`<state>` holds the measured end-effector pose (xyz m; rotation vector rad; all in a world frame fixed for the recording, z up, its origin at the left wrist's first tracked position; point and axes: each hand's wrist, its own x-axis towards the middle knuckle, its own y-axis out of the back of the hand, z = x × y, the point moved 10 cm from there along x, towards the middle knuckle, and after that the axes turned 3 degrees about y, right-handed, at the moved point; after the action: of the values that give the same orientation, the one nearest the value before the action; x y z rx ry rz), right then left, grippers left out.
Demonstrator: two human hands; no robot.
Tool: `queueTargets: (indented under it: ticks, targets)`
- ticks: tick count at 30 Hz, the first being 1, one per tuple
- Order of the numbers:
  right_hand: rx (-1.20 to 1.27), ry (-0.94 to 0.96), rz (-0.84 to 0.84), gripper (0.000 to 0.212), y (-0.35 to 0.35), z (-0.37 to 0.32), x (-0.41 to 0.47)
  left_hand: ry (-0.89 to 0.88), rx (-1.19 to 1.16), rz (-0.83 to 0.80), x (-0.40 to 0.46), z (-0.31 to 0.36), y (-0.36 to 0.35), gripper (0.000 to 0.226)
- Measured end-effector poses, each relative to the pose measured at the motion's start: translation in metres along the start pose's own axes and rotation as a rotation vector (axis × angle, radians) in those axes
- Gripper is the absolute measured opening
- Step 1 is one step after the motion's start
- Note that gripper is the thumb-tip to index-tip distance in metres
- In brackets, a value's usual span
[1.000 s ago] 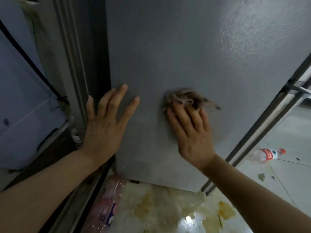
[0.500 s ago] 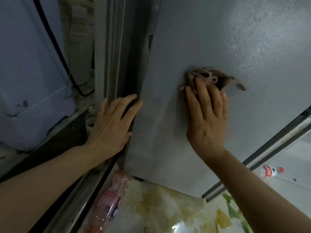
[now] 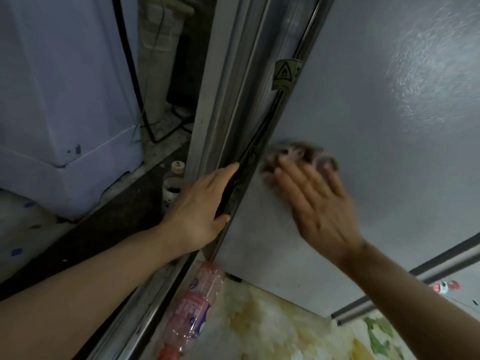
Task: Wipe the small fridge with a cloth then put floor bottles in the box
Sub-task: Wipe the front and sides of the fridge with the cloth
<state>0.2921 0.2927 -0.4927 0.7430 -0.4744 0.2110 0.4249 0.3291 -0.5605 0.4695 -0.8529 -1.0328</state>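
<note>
- I see a pink bottle (image 3: 193,305) lying on the floor (image 3: 272,331) at the fridge (image 3: 384,113) corner.
- The left hand (image 3: 200,211) lies straight-fingered along the fridge's edge, thumb on it.
- The right hand (image 3: 319,211), fingers spread and blurred, presses the cloth (image 3: 298,153) against the fridge's grey side.

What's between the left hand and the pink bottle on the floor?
Nothing visible. The left hand rests on the edge of the fridge; the pink bottle lies uncovered on the floor just below it.
</note>
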Motion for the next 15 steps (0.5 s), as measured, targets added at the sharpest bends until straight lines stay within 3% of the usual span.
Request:
queueTargets:
  ticks: [4,7,10,15]
  targets:
    - [-0.044,-0.086,0.168,0.048,0.012,0.014,0.051,0.044,-0.068,0.116,-0.007,-0.015,0.01,0.086]
    - [-0.053,-0.013,0.186,0.044,-0.009,-0.01,0.043,0.124,-0.103,0.174,-0.013,-0.029,0.01,0.083]
    - [-0.074,0.221,-0.013,0.044,-0.059,-0.069,0.014,0.161,-0.101,0.176,-0.02,-0.039,0.005,0.081]
    - [-0.177,0.398,-0.405,0.058,-0.136,-0.133,-0.032,0.233,-0.041,0.123,-0.034,-0.057,-0.004,0.082]
